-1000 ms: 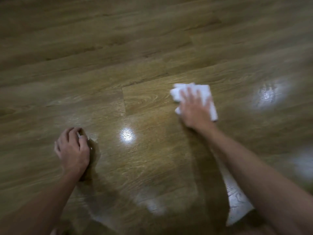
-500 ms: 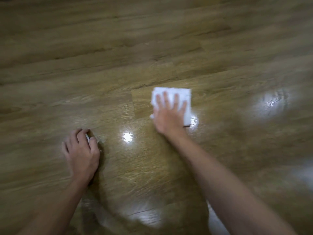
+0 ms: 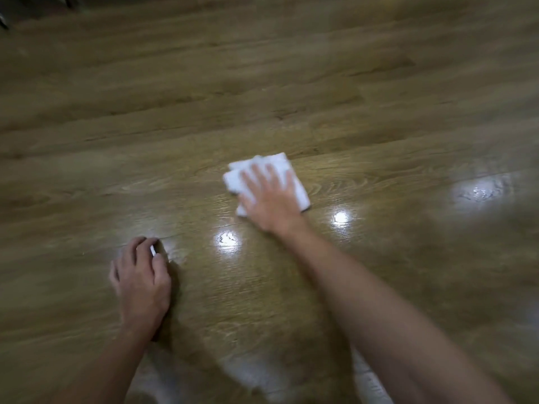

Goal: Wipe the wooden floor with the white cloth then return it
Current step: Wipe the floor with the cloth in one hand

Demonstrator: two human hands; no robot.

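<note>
The white cloth [image 3: 234, 179], folded into a rough square, lies flat on the glossy wooden floor [image 3: 262, 83] near the middle of the view. My right hand [image 3: 271, 199] presses down on it with fingers spread, covering most of it. My left hand [image 3: 143, 282] rests on the floor at lower left, a forearm's length from the cloth, its fingers curled under. A small white glint shows between its fingertips; I cannot tell what it is. The picture is blurred by motion.
Wood planks run across the whole view, with bright lamp reflections [image 3: 227, 246] between my hands and to the right. Something dark [image 3: 8, 13] stands at the far top left corner. A pale patch [image 3: 374, 384] shows at the bottom edge under my right arm.
My right hand has slid the cloth leftward across the floor, closer to my left hand. The left hand has stayed propped in the same spot.
</note>
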